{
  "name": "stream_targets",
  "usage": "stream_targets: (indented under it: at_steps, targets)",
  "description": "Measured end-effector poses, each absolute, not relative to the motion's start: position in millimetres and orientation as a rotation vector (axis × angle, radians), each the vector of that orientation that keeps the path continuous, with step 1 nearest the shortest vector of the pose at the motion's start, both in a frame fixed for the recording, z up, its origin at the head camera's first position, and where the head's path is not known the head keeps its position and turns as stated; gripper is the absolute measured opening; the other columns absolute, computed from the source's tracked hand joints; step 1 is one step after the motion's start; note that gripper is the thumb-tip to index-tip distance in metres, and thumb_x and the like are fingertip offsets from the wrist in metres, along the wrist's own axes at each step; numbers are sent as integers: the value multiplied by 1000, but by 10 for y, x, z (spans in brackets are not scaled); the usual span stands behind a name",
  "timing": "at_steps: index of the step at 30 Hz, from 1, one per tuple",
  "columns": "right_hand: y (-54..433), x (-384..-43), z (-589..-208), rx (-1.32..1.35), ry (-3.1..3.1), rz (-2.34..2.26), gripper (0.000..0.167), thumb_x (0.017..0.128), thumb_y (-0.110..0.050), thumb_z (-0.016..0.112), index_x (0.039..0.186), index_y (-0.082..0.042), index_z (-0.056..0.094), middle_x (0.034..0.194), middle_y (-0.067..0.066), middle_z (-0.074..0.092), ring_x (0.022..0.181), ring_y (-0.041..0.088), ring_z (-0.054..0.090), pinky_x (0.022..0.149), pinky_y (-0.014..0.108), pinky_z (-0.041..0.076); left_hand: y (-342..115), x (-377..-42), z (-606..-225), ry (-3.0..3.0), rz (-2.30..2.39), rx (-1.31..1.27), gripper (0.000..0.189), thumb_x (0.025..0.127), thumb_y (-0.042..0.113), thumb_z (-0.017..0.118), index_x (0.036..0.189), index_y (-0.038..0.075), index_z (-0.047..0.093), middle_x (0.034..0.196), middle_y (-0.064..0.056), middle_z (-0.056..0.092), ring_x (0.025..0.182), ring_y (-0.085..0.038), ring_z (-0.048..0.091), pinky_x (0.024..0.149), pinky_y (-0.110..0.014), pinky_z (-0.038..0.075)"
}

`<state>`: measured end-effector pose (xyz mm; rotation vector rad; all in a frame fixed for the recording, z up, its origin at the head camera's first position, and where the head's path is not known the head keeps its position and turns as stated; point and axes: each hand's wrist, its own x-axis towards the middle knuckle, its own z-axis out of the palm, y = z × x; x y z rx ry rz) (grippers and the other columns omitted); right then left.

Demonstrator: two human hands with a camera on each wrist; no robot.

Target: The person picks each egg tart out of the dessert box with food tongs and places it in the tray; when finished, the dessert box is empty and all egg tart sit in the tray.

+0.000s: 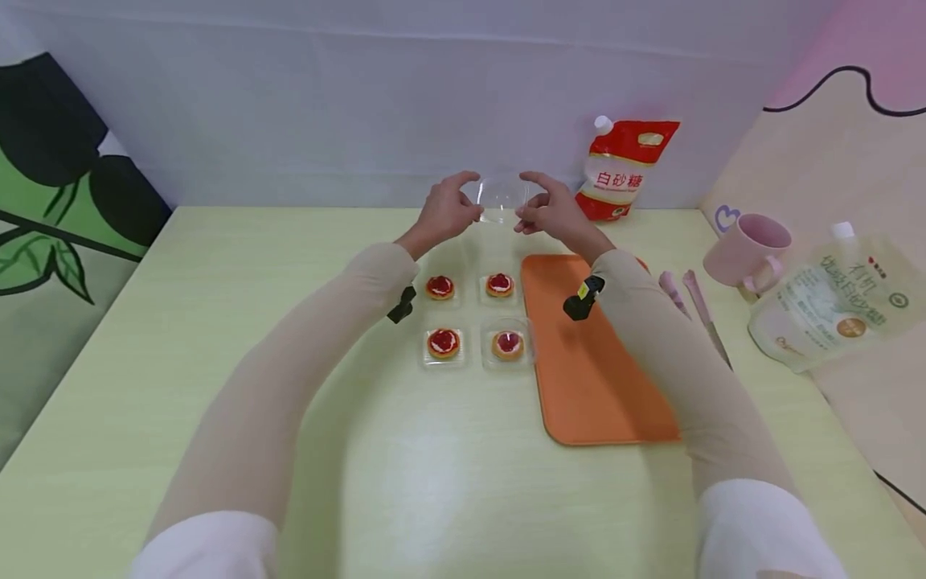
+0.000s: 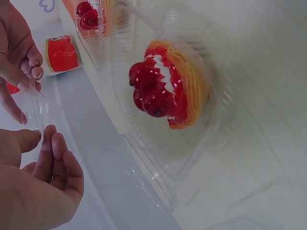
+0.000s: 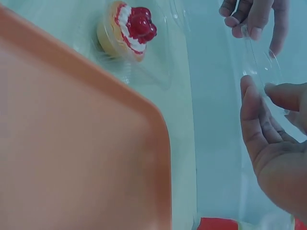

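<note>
Both hands are raised at the table's far edge, one on each side of a clear plastic lid [image 1: 502,198]. My left hand [image 1: 450,207] pinches the lid's left side between thumb and fingers. At the opposite side my right hand [image 1: 555,211] pinches it the same way. In the left wrist view, the thin lid stands edge-on between the two hands. Closer to me, several cherry-topped tarts sit in clear plastic boxes: a back-left tart [image 1: 440,287], a back-right tart [image 1: 499,285], a front-left tart [image 1: 444,343] and a front-right tart [image 1: 508,346].
Beside the boxes on the right lies an orange tray [image 1: 579,386], partly under my right forearm. Further right are pink-handled utensils [image 1: 696,296], a pink mug [image 1: 748,249] and a pale spouted pouch [image 1: 832,305]. A red-and-white sugar bag [image 1: 622,173] stands behind my right hand.
</note>
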<state>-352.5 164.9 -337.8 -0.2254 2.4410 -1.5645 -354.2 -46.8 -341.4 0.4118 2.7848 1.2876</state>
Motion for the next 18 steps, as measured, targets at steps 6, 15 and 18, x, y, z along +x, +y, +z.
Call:
stream_targets:
  at_steps: [6, 15, 18]
  targets:
    - [1660, -3602, -3437, -185, 2418, -1593, 61, 100, -10, 58, 156, -20, 34, 115, 22, 58, 75, 12, 70, 84, 30, 58, -432, -3578, -3483, 2835, 1225, 408, 54, 98, 16, 61, 149, 9, 45, 102, -15, 75, 92, -29, 71, 78, -38, 53]
    - [1685, -3681, -3547, -45, 2366, -1553, 56, 100, -10, 57, 153, -15, 40, 122, 23, 59, 90, 24, 72, 98, 40, 52, -396, -3646, -3534, 2750, 1153, 353, 55, 97, 17, 64, 148, 4, 46, 111, -16, 74, 101, -28, 70, 89, -40, 54]
    - [1704, -3713, -3581, -14, 2356, -1519, 53, 101, -12, 57, 152, -13, 42, 124, 22, 60, 95, 26, 71, 100, 40, 51, -391, -3695, -3537, 2672, 1122, 315, 57, 96, 15, 65, 147, 1, 46, 116, -18, 73, 104, -28, 70, 92, -38, 54]
